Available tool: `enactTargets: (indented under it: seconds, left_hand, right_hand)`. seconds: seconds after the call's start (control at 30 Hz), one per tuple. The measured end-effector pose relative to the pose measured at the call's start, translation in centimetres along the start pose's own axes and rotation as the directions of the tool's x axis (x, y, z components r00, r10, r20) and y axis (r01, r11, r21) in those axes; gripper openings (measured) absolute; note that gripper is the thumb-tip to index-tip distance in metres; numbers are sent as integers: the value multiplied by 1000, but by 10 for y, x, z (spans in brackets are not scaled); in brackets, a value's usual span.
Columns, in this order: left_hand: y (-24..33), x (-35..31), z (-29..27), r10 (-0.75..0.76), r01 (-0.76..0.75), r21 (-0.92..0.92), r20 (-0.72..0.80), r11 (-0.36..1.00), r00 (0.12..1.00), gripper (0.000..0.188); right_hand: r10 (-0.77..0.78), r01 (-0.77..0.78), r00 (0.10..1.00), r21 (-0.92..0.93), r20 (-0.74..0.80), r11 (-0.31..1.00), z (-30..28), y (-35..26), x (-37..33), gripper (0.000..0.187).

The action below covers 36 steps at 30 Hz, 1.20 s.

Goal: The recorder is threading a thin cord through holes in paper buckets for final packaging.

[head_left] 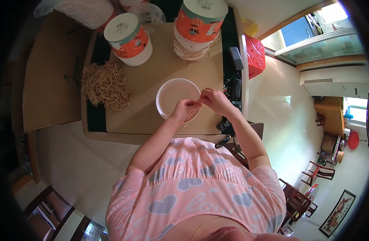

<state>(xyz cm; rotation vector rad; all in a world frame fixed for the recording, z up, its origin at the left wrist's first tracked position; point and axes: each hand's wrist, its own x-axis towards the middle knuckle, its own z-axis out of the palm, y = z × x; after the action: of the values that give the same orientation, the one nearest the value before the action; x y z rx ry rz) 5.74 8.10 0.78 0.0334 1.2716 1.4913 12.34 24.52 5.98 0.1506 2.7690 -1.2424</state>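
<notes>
A white round paper tub [168, 98] stands in front of me, its mouth facing up. Over its right rim my left hand [185, 110] and my right hand [215, 100] meet fingertip to fingertip, both closed in a pinch. A thin pale cord [186, 120] hangs below my left hand; the fingers hide most of it. What the right fingertips pinch is too small to make out. To the left lies a tangled heap of beige cords [106, 86].
Behind the tub are a shorter stack of red and green printed tubs [130, 40] and a taller stack [200, 24] with cords around it. A cardboard sheet [140, 116] covers the table. Small dark devices [236, 58] line its right edge, beside a red stool [254, 56].
</notes>
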Motion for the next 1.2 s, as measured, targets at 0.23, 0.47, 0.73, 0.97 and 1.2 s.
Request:
enactTargets:
  seconds: [0.23,0.47,0.73,0.97,1.2]
  left_hand:
    - [-7,8,-4,76,-76,-28,20,997,997,4]
    - [-8,5,-7,59,-55,117,-36,992,998,6]
    - [-7,5,-4,78,-77,68,-15,995,997,4]
    - [-21,4,-18,688,-557,629,47,543,724,14]
    - [-2,-15,-8,697,-393,919,255,41,670,14]
  right_hand:
    - [19,-13,995,-56,100,998,-5,1,2,12]
    - [-78,76,996,47,46,996,-20,-5,6,7]
    - [-132,133,982,-1,139,991,-10,3,5,7]
    - [-237,238,971,-130,22,962,-4,5,14,6]
    - [-183,189,981,-125,56,974,1,11,17,4]
